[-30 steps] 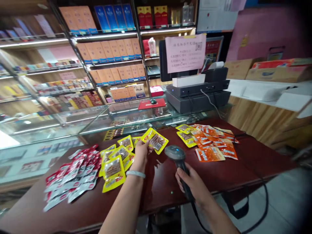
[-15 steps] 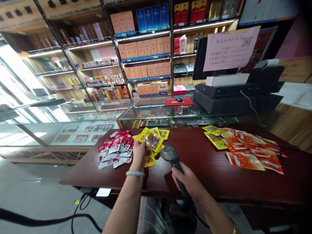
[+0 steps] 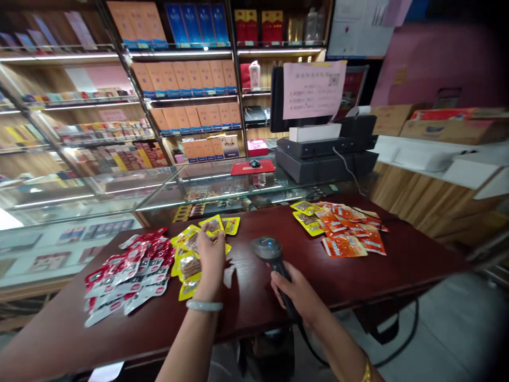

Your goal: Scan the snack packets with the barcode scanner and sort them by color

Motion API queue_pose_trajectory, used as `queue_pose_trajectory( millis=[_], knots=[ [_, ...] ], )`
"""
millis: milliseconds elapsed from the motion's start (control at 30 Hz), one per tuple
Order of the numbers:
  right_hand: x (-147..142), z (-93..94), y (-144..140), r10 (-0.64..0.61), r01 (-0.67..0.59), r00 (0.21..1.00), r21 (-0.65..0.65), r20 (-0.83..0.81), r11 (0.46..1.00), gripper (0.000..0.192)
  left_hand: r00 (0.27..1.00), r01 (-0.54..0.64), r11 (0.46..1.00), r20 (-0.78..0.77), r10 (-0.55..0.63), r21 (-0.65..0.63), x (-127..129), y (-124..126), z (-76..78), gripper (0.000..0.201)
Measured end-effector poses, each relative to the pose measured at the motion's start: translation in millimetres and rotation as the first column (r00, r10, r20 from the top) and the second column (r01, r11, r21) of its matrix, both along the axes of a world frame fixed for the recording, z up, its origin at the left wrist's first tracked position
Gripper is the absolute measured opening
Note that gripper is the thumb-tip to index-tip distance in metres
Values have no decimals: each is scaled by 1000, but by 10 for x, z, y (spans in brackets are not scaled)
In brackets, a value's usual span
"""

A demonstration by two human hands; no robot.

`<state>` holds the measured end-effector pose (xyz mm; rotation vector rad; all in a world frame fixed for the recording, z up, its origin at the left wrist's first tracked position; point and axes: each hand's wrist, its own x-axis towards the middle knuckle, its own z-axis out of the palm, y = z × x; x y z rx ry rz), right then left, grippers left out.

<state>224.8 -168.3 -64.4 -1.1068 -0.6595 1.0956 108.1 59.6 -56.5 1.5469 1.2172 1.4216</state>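
My left hand (image 3: 211, 252), a pale bangle on its wrist, is closed on a small yellow snack packet (image 3: 212, 225), gripped along its lower edge. Beneath and beside it spreads a loose pile of yellow snack packets (image 3: 190, 265), partly hidden by the hand. My right hand (image 3: 295, 291) is wrapped round the handle of a dark barcode scanner (image 3: 269, 248). The scanner's head is up above the table, right of the yellow pile, with a small blue light on top. Left of that pile lies a heap of red and silver packets (image 3: 131, 270).
On the right of the dark red table (image 3: 254, 307) lie orange packets (image 3: 350, 231) and several yellow packets (image 3: 308, 218). Behind stand a glass counter (image 3: 159, 193), a mouse (image 3: 255, 163) on a red mat, and a monitor with a pink notice (image 3: 314, 90). A cable hangs from the scanner.
My view has turned to the right, so everything sits further left. The packet at my left hand has shifted to the back of the yellow pile. The scanner stays in my right hand.
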Motion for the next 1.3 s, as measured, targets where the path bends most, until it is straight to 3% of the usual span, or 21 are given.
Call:
queue_pose_trajectory(
  millis=[100,267,400,467,567,633,733,833,933,1067,1200,1300],
  knots=[
    [230,-34,-148,-90,90,996,-4,-12,996,51,966,247,967,-70,-250,-57,624,-227,-31,47],
    [557,-70,-383,-246,243,968,-47,-59,969,54,795,542,827,-229,-562,-148,1601,-555,-263,34],
    [714,-88,-544,-342,336,936,-76,-84,939,53,713,533,781,-324,-621,-326,2212,-584,-346,53],
    [766,-95,-607,-367,358,925,-93,-96,929,57,701,484,811,-409,-584,-329,2447,-503,-298,59],
    [822,-109,-669,-406,393,905,-117,-124,912,61,634,420,867,-597,-491,-268,2711,-348,-163,53],
    [853,-127,-681,-423,407,895,-129,-138,904,62,591,401,879,-659,-464,-260,2850,-293,-78,57],
    [900,-185,-659,-433,415,889,-137,-149,900,65,550,365,910,-742,-382,-198,3050,-317,-17,81],
    [954,-284,-619,-412,394,898,-133,-156,909,70,469,372,919,-828,-307,-130,3235,-377,-28,100],
    [998,-375,-600,-375,356,912,-135,-164,925,76,401,384,908,-855,-329,-170,3338,-358,-70,111],
    [1000,-392,-613,-383,362,904,-136,-190,922,73,311,373,897,-879,-361,-236,3269,-234,-103,120],
    [974,-325,-635,-381,370,908,-95,-174,924,64,213,444,847,-883,-417,-293,3046,-196,-78,116],
    [981,-284,-633,-360,352,916,-77,-175,933,64,212,520,820,-893,-396,-240,2877,-291,-58,114]
  ],
)
